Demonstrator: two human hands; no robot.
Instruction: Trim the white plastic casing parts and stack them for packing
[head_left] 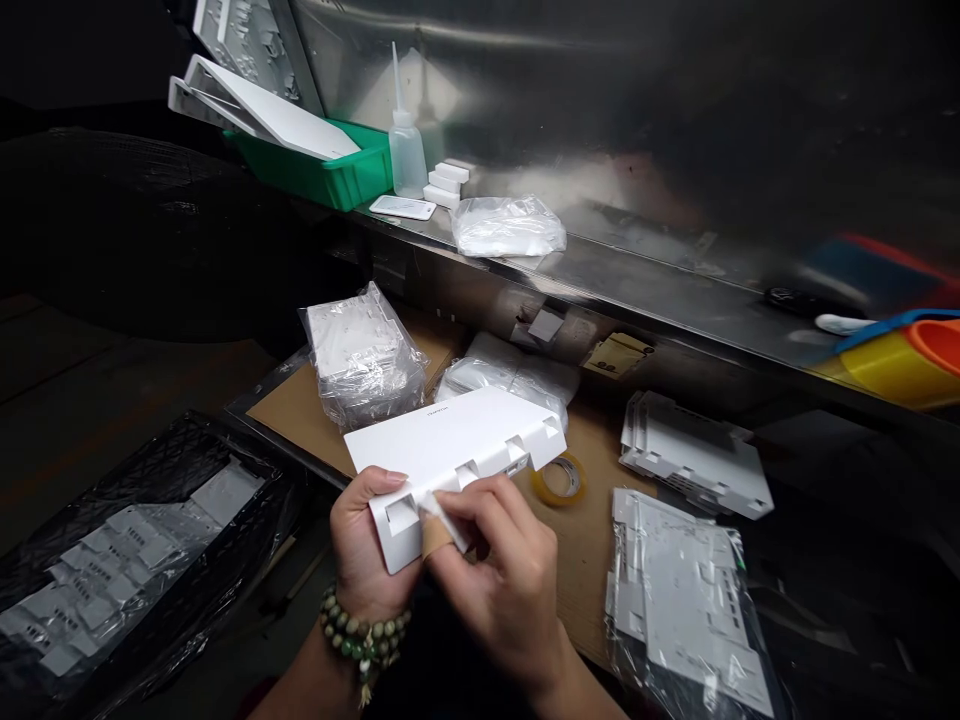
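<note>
A white plastic cover (457, 440) with small lettering and square notches along its near edge is held up over the cardboard-topped bench. My left hand (375, 545) grips its left end, thumb on top, beaded bracelets at the wrist. At the notched edge, my right hand (499, 550) pinches with thumb and forefinger; a tan wrap covers the thumb. Whether a small piece sits between those fingertips is hidden. Just beyond the cover lie a bagged stack of white parts (364, 355) and another plastic-wrapped bundle (487, 368). A tape roll (559, 479) rests to its right.
White panels (694, 455) and a bagged stack (682, 600) stand at the right. A black crate (217, 440) with white parts is at the lower left. The metal shelf (630, 285) bears a green bin (330, 180), a bottle (407, 155) and a bagged bundle (508, 226).
</note>
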